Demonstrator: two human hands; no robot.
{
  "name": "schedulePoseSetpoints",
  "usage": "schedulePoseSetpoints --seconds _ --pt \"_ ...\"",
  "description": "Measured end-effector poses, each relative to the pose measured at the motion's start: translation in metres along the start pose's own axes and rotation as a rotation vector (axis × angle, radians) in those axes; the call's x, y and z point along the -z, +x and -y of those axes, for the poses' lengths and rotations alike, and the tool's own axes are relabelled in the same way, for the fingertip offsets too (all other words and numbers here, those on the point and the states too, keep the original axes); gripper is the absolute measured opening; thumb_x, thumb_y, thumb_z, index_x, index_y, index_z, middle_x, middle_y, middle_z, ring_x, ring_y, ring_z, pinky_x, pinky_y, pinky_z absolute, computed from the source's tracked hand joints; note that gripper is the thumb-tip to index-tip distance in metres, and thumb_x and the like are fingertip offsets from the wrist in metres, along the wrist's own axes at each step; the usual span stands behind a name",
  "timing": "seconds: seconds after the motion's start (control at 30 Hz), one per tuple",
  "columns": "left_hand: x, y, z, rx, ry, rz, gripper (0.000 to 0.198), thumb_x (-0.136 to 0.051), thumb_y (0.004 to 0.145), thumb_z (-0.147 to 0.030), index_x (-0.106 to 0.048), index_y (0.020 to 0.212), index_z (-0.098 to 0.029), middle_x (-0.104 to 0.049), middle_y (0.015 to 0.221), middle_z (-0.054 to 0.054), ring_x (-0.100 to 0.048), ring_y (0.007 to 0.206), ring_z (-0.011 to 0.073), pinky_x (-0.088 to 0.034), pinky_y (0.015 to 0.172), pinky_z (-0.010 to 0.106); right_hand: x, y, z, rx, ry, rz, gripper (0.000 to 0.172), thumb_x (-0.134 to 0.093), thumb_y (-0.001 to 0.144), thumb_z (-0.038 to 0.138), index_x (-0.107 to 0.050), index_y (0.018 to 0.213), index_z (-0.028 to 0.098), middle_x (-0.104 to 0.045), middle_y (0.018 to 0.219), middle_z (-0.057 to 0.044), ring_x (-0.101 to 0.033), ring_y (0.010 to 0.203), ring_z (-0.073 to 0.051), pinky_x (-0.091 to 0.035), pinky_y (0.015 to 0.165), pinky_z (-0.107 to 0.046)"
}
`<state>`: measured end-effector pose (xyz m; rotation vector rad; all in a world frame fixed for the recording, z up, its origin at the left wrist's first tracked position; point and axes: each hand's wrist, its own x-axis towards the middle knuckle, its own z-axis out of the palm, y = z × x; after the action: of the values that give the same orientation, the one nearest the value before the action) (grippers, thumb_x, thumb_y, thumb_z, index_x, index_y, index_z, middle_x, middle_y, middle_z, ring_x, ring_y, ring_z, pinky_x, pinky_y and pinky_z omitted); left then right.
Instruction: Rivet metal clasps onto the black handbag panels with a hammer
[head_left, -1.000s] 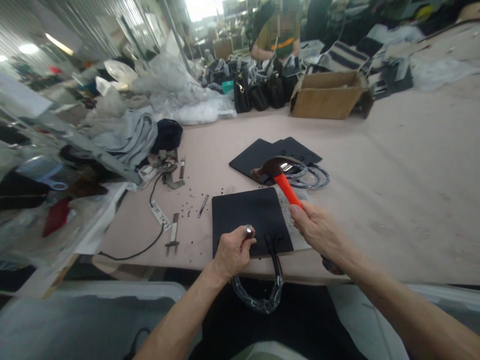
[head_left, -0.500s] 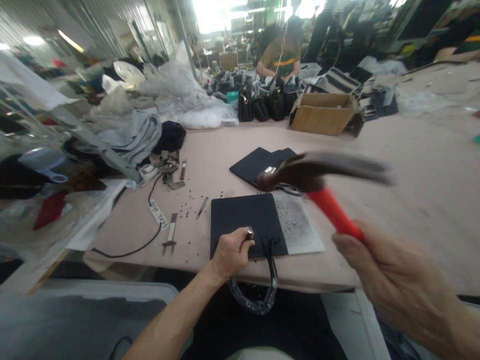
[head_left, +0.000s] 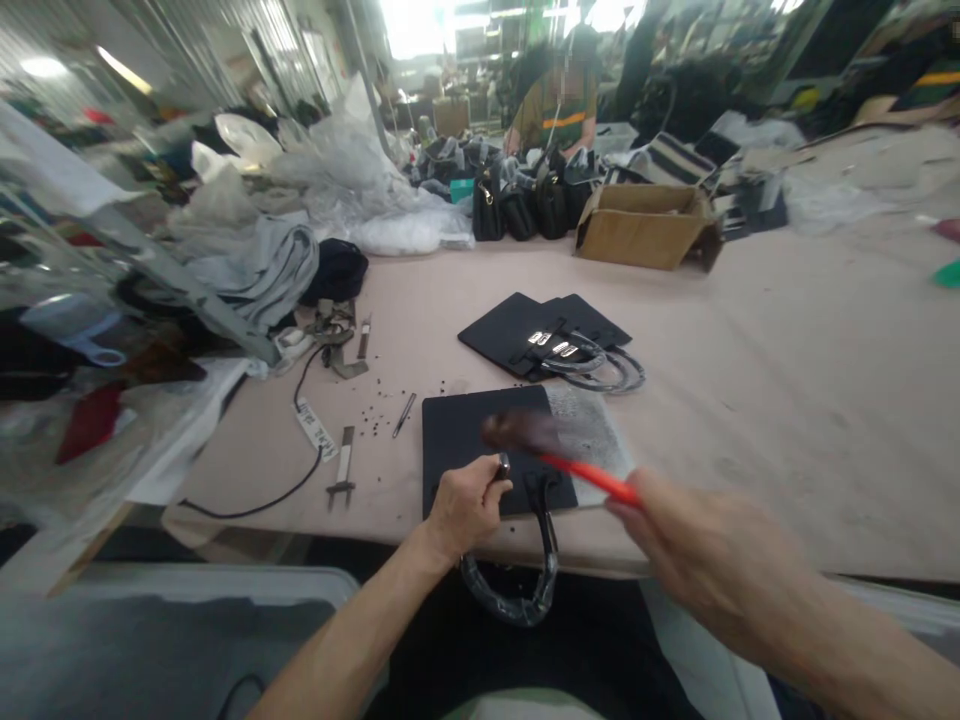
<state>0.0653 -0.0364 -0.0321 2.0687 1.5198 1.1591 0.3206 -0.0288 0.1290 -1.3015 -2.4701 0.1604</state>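
Hammer (head_left: 571, 463), blurred, is gripped by its red shaft in the closed right hand (head_left: 697, 560), with the head just above the punch (head_left: 501, 466); contact cannot be told. The punch is pinched upright in the closed left hand (head_left: 465, 505), on the black panel (head_left: 465, 425) just beyond the knuckles. A wrapped strap (head_left: 517, 602) is hung below that hand

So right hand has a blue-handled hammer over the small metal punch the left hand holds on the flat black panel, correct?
No: head view shows an orange-red-handled hammer, not blue. The right hand holds it over the small metal punch in the left hand, on the flat black panel.
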Motion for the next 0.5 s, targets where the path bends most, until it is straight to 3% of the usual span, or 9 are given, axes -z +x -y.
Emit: schedulePoseSetpoints --seconds 0.07,0.27,0.5 --pt "0.0 0.0 0.0 0.013 0.0 0.003 0.011 -0.056 0.091 -0.015 -0.062 0.098 -0.02 -0.071 0.085 0.004 -0.071 0.077 0.0185 -0.055 0.072 0.027 -0.013 -0.001 -0.009 0.001 0.005 0.153 0.044 -0.03 0.103 0.052 -0.046 0.072 0.025 -0.052 0.049 0.0 -0.039 0.037 -0.014 -0.018 0.045 -0.032" --pt "0.006 0.002 -0.003 0.044 -0.022 0.042 0.009 -0.055 0.092 -0.017 -0.061 0.098 -0.02 -0.071 0.086 0.004 -0.07 0.08 0.0188 -0.055 0.075 0.028 -0.041 0.027 -0.018 -0.252 0.094 0.225 0.038 -0.032 0.103 0.045 -0.052 0.08 0.022 -0.061 0.064 -0.003 -0.052 0.054 -0.017 -0.029 0.054 -0.03" --pt "0.012 0.003 -0.009 0.091 -0.081 0.088 0.015 -0.057 0.093 -0.02 -0.064 0.106 -0.02 -0.073 0.095 0.006 -0.071 0.089 0.0194 -0.056 0.083 0.029 -0.117 0.068 -0.007 -0.339 0.02 0.399 0.032 -0.05 0.099 0.046 -0.062 0.102 0.017 -0.074 0.093 -0.014 -0.07 0.085 -0.027 -0.037 0.064 -0.032"
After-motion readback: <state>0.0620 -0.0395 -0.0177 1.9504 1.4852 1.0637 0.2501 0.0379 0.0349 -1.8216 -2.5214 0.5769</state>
